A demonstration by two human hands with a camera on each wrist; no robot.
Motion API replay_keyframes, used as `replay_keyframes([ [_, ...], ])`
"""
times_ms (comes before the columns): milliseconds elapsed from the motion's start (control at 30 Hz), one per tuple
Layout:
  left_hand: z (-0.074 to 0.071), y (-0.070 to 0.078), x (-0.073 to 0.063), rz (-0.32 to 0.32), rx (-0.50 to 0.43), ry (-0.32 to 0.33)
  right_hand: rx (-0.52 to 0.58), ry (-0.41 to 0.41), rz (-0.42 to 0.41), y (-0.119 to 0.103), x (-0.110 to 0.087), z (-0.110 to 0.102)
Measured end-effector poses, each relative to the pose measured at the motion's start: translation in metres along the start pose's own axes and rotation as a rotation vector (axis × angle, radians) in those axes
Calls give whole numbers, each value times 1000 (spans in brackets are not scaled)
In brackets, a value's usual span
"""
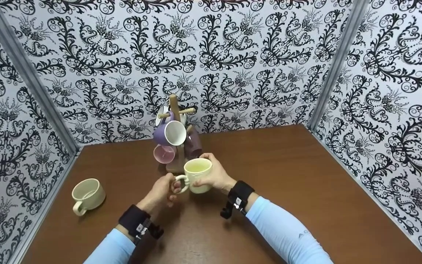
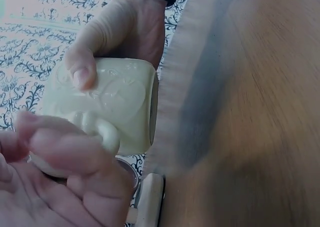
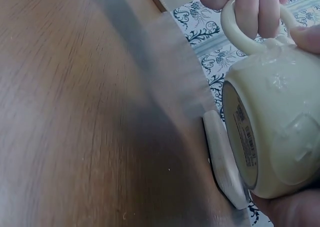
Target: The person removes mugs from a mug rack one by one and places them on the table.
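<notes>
A pale cream mug (image 1: 197, 178) with a raised pattern is held up over the table by both hands, in front of a wooden mug tree (image 1: 174, 104). My left hand (image 1: 163, 187) has its fingers hooked through the handle (image 3: 235, 29). Across the mug's body, my right hand (image 1: 216, 176) grips with the thumb on the near side and fingers round the far side. The mug's underside with a printed label (image 3: 245, 132) shows in the right wrist view. On the tree hang a purple mug (image 1: 161, 135), a pink mug (image 1: 164, 154) and a dark mauve mug (image 1: 193, 143).
A wide cream cup (image 1: 93, 198) stands upright on the brown table (image 1: 288, 176) at the left, handle toward the front. Partly hidden behind the purple mug is a white mug (image 1: 160, 111). Patterned panels (image 1: 233, 55) enclose the back and sides.
</notes>
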State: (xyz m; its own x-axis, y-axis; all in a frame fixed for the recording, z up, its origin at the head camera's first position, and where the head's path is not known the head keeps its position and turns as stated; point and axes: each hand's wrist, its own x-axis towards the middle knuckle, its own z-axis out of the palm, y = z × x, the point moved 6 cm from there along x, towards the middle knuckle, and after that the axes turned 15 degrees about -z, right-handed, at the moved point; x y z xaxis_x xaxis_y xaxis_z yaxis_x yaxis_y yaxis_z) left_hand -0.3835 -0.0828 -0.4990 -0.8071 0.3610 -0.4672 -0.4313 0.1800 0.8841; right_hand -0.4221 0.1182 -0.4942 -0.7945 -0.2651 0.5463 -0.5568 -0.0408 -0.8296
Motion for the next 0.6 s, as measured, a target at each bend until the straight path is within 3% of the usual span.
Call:
replay_keyframes([
  [133,2,-3,-2,-41,55,-70,17,-33,-4,-3,-1,4],
  [333,6,-7,-6,-87,64,-180,48,-83,-7,-3,-4,8],
  [467,7,-7,-8,-90,70,-194,72,-97,-16,-4,-4,10],
  [600,8,-3,-8,-33,69,-138,59,-103,-26,-7,-1,9],
])
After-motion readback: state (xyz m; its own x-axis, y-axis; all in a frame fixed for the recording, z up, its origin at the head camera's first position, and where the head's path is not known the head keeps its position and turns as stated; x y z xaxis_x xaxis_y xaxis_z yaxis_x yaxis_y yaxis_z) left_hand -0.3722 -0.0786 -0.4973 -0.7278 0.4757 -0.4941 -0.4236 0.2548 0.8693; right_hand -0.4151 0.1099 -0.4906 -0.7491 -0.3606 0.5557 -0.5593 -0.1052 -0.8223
